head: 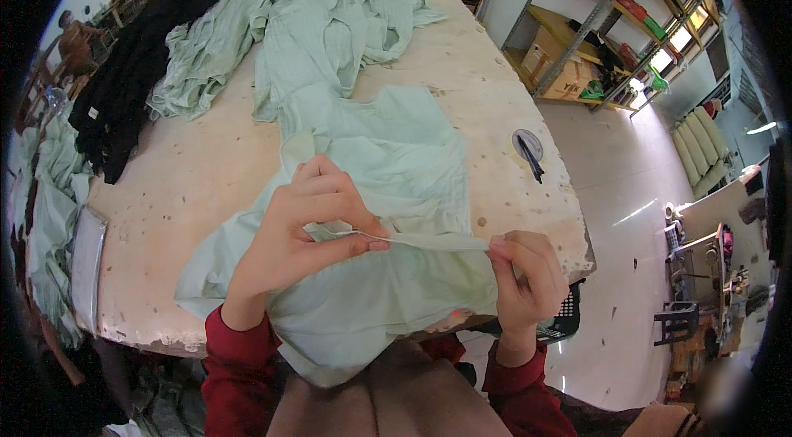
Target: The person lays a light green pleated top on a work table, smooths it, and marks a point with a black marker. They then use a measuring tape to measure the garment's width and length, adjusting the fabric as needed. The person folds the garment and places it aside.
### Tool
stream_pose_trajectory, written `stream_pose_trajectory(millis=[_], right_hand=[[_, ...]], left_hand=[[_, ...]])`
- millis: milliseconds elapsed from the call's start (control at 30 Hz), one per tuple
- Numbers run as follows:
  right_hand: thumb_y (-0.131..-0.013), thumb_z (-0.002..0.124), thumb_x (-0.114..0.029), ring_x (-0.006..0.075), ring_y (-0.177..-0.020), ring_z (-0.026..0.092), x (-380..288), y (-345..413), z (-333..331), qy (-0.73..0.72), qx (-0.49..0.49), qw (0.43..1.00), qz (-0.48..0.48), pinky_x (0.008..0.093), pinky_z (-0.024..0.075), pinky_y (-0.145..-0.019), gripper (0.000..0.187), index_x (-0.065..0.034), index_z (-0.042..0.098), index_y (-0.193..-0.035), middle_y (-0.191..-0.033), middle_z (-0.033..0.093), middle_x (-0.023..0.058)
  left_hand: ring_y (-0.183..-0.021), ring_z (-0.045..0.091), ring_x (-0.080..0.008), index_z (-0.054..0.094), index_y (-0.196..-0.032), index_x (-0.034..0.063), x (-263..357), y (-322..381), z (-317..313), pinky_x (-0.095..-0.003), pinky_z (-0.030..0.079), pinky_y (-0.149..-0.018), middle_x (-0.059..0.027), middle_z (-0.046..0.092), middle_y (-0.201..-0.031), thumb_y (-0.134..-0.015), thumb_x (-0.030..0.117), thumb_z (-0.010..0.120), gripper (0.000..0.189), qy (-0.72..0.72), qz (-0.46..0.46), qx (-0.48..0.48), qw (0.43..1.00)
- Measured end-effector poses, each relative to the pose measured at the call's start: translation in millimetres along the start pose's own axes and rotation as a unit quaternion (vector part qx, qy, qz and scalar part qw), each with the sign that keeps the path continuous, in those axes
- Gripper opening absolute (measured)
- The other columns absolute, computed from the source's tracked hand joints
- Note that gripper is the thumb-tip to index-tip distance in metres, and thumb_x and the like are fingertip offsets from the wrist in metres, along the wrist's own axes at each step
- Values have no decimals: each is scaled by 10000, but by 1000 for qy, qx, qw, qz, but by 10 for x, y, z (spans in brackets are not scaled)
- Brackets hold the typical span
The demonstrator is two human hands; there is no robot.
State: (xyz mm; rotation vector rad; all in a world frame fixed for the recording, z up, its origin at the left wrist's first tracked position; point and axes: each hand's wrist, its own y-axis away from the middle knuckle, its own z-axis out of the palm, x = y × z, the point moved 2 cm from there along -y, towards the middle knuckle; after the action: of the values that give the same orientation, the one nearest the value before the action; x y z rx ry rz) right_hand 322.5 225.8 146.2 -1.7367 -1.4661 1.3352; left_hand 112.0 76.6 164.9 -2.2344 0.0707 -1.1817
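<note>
A pale green garment [383, 171] lies spread over the wooden table [204, 158], its near part hanging over the front edge. My left hand [309, 226] pinches a narrow fabric edge of it between thumb and forefinger. At the right end of this strip, my right hand [526, 276] pinches the cloth between thumb and fingertips. The strip [439, 242] runs stretched between both hands, slightly raised above the rest of the garment. More crumpled pale green garments [328, 22] lie at the far side of the table.
Black garments [136, 59] are heaped at the left edge, near a flat clear-wrapped packet [88, 263]. Dark pens or similar thin tools [530, 155] lie on a tape roll [518, 138] at right. A black plastic basket [566, 313] stands below the right edge; metal shelving [575, 34] stands beyond.
</note>
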Motion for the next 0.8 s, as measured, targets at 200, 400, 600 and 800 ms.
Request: stream_pose_trajectory(millis=[200, 400, 600, 800], right_hand=[[-673, 789, 104, 234, -788, 662, -25, 58, -55, 14, -5, 1000, -17, 312, 540, -682, 306, -6, 684, -938, -881, 664, 96], [-675, 796, 96, 229, -772, 644, -6, 63, -34, 23, -7, 1000, -14, 313, 527, -667, 305, -3, 680, -939, -872, 661, 90], [-651, 798, 114, 243, -715, 614, -16, 56, -1, 11, -11, 1000, -4, 327, 510, -646, 293, 13, 650, -882, -815, 649, 111], [-685, 782, 97, 260, -780, 633, -54, 63, 15, 15, -41, 998, -39, 329, 522, -677, 304, -1, 662, -947, -888, 650, 101]], left_hand=[[-817, 514, -182, 716, -830, 76, 36, 12, 31, -315, 402, -795, 1, 643, -791, -721, 32, 780, 134, -24, -1, -1, 1000], [-827, 614, -215, 656, -873, 26, -41, 40, 92, -321, 434, -798, -57, 662, -811, -790, 26, 724, 107, 107, -142, -9, 984], [-914, 607, -229, 659, -966, 73, 6, -17, 175, -357, 426, -854, -43, 675, -928, -796, 93, 728, 185, -88, -157, 5, 984], [-1040, 537, -182, 699, -1010, 181, 115, -13, 412, -406, 309, -929, 75, 672, -950, -736, 204, 788, 289, -266, 31, 67, 961]])
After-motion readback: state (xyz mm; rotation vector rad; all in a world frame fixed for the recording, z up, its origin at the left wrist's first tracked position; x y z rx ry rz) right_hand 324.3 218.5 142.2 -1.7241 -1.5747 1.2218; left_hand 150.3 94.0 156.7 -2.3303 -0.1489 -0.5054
